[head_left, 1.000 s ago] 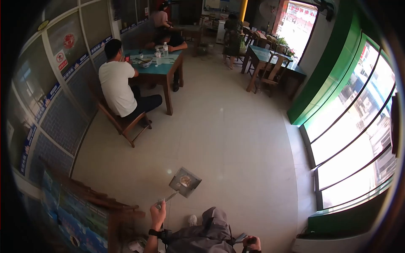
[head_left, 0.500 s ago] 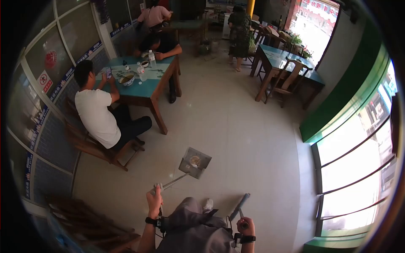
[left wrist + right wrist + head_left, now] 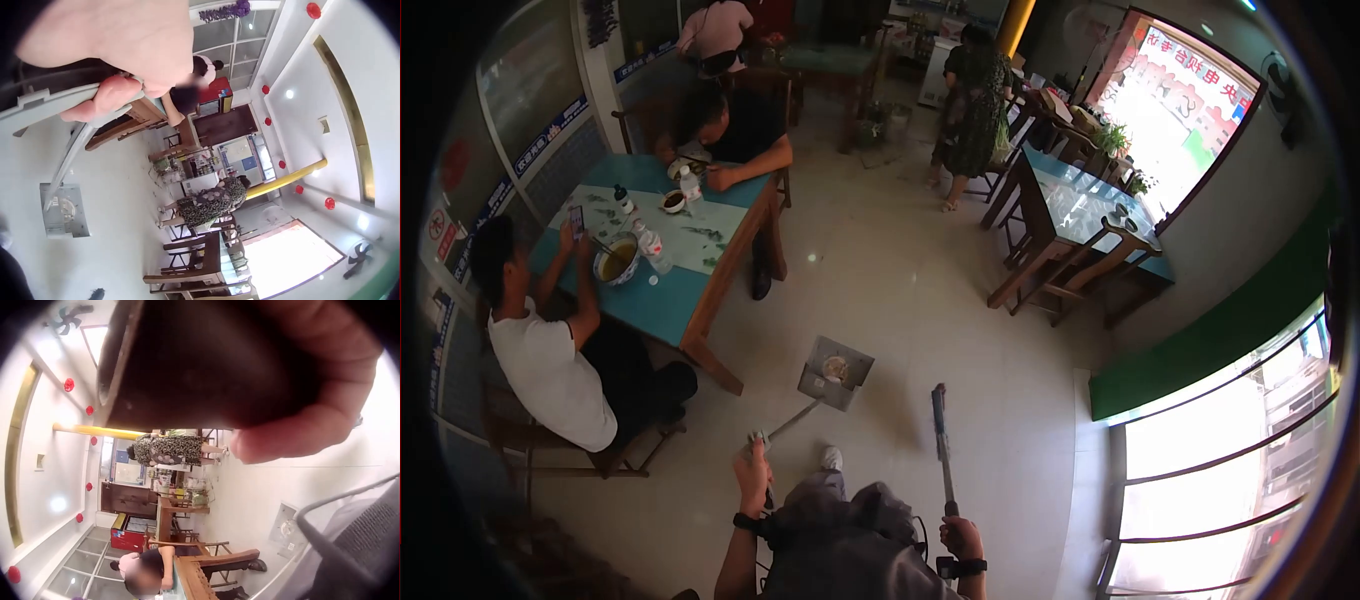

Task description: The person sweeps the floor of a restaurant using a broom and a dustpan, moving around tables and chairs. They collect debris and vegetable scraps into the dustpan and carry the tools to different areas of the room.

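Note:
My left hand (image 3: 752, 478) grips the long grey handle of a metal dustpan (image 3: 835, 371), which hangs over the tiled floor with a little debris in its pan. In the left wrist view the dustpan (image 3: 64, 210) shows below my curled fingers (image 3: 103, 100) on the handle. My right hand (image 3: 962, 537) holds a dark stick (image 3: 941, 440), a broom or mop handle, pointing forward over the floor; its head is out of sight. The right wrist view is filled by my fingers (image 3: 300, 434) wrapped round the dark handle (image 3: 200, 362).
A blue-topped table (image 3: 665, 265) with bowls and bottles stands left, with a seated person in white (image 3: 540, 365) and another in black (image 3: 735, 130). A second table with wooden chairs (image 3: 1080, 250) stands right. A person in a patterned dress (image 3: 975, 95) stands at the back.
I have walked forward toward the blue table. The right hand has swung the dark stick up and forward into view. The dustpan stays hanging from my left hand.

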Demonstrator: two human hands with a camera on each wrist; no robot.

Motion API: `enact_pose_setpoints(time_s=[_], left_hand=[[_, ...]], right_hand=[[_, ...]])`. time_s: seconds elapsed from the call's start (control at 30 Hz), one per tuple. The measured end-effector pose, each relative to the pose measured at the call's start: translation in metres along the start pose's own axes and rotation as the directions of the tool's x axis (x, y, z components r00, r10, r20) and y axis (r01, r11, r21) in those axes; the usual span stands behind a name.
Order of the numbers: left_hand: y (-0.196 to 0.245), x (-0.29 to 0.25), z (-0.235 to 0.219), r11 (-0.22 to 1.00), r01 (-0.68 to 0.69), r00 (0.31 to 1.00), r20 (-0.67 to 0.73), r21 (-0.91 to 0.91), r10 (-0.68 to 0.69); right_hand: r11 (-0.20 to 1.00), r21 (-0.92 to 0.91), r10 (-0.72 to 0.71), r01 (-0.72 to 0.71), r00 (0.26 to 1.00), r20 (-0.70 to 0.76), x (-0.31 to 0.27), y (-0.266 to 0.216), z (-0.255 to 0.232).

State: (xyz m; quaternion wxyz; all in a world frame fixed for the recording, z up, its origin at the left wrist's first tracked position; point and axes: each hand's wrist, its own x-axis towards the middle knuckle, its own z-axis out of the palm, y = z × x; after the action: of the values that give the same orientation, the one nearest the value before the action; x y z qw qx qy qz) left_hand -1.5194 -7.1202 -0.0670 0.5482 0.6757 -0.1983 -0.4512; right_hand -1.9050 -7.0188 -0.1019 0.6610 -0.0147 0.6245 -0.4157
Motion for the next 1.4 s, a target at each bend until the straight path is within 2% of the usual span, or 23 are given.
enact_pose_setpoints(time_s=[0.13, 0.2, 0.23, 0.27, 0.3, 0.43, 0.47, 0.5, 0.53, 0.57, 0.6, 0.63, 0.67, 0.73, 0.87, 0.9, 0.93, 1.03, 1.07, 1.1, 1.13, 1.23, 1.4], left_hand=[[0.063, 0.081, 0.067, 0.998, 0.013, 0.999, 0.031, 0.055, -0.015], [0.085, 0.118, 0.104, 0.999, 0.027, 1.0, -0.004, 0.034, -0.027], [0.094, 0.137, 0.121, 0.999, 0.028, 1.0, 0.003, 0.03, -0.028], [0.101, 0.159, 0.136, 0.999, 0.026, 1.0, 0.015, 0.024, -0.026], [0.103, 0.182, 0.149, 0.999, 0.027, 0.999, 0.036, 0.022, -0.028], [0.135, 0.253, 0.225, 0.996, 0.051, 0.989, -0.134, -0.07, -0.06], [0.147, 0.271, 0.248, 0.993, 0.032, 0.988, -0.15, -0.114, -0.049], [0.158, 0.287, 0.265, 0.988, 0.019, 0.986, -0.162, -0.15, -0.044], [0.171, 0.306, 0.282, 0.99, 0.016, 0.986, -0.161, -0.141, -0.039], [0.183, 0.325, 0.299, 0.991, -0.007, 0.991, -0.132, -0.133, -0.011], [0.189, 0.339, 0.316, 0.991, -0.014, 0.995, -0.105, -0.132, 0.0], [0.194, 0.353, 0.329, 0.99, 0.011, 0.995, -0.101, -0.139, -0.025], [0.201, 0.373, 0.34, 0.989, 0.006, 0.995, -0.093, -0.15, -0.02], [0.219, 0.417, 0.373, 0.985, 0.005, 0.998, -0.064, -0.175, -0.016], [0.251, 0.505, 0.427, 0.984, -0.001, 0.999, -0.052, -0.18, -0.008], [0.259, 0.532, 0.441, 0.984, -0.003, 1.0, -0.031, -0.181, -0.003], [0.272, 0.561, 0.457, 0.982, -0.01, 1.0, -0.007, -0.186, 0.009], [0.29, 0.645, 0.502, 0.973, 0.013, 1.0, -0.009, -0.232, -0.016], [0.303, 0.673, 0.516, 0.973, 0.017, 1.0, 0.005, -0.23, -0.016], [0.313, 0.695, 0.532, 0.971, 0.024, 0.999, 0.028, -0.237, -0.018], [0.324, 0.719, 0.549, 0.969, 0.026, 0.999, 0.048, -0.245, -0.015], [0.362, 0.783, 0.596, 0.972, 0.031, 0.998, 0.065, -0.234, -0.017], [0.412, 0.886, 0.674, 0.971, 0.013, 0.994, 0.112, -0.238, 0.014]], right_hand=[[0.995, 0.013, 0.095, -0.094, 0.991, -0.092, 0.057, -0.065, 0.044], [1.0, -0.009, -0.011, 0.012, 0.995, 0.095, 0.096, -0.078, 0.048], [0.862, -0.301, -0.36, 0.407, 0.911, 0.201, 0.111, -0.086, 0.055], [0.499, -0.48, -0.607, 0.721, 0.686, 0.4, 0.126, -0.1, 0.067], [0.375, -0.541, -0.632, 0.752, 0.635, 0.444, 0.143, -0.116, 0.079], [0.567, -0.367, -0.685, 0.737, 0.67, 0.287, 0.225, -0.182, 0.12], [0.839, -0.165, -0.467, 0.519, 0.841, 0.272, 0.255, -0.213, 0.126], [0.98, 0.043, -0.199, 0.195, 0.93, 0.309, 0.28, -0.233, 0.131], [0.98, 0.052, -0.198, 0.191, 0.93, 0.309, 0.308, -0.248, 0.142], [0.88, 0.45, -0.023, -0.151, 0.933, 0.359, 0.337, -0.264, 0.154], [0.536, 0.717, 0.116, -0.445, 0.88, 0.46, 0.353, -0.282, 0.158], [0.856, 0.502, -0.064, -0.12, 0.94, 0.334, 0.356, -0.303, 0.175], [0.494, 0.753, 0.046, -0.435, 0.878, 0.477, 0.366, -0.327, 0.196], [0.347, 0.747, 0.516, -0.567, 0.781, 0.353, 0.397, -0.381, 0.221], [0.331, 0.791, 0.544, -0.515, 0.789, 0.285, 0.441, -0.437, 0.266], [0.218, 0.821, 0.579, -0.528, 0.747, 0.327, 0.46, -0.445, 0.268], [0.281, 0.825, 0.553, -0.49, 0.786, 0.278, 0.466, -0.461, 0.287], [0.134, 0.813, 0.515, -0.566, 0.741, 0.431, 0.512, -0.449, 0.291], [0.727, 0.619, 0.161, -0.297, 0.95, 0.267, 0.524, -0.44, 0.298], [0.949, 0.298, -0.184, 0.102, 0.947, 0.263, 0.545, -0.422, 0.288], [0.847, -0.047, -0.507, 0.53, 0.831, 0.227, 0.566, -0.405, 0.279], [0.916, -0.049, -0.398, 0.399, 0.917, 0.026, 0.567, -0.449, 0.357], [0.941, 0.025, -0.335, 0.336, 0.941, -0.055, 0.61, -0.514, 0.446]])
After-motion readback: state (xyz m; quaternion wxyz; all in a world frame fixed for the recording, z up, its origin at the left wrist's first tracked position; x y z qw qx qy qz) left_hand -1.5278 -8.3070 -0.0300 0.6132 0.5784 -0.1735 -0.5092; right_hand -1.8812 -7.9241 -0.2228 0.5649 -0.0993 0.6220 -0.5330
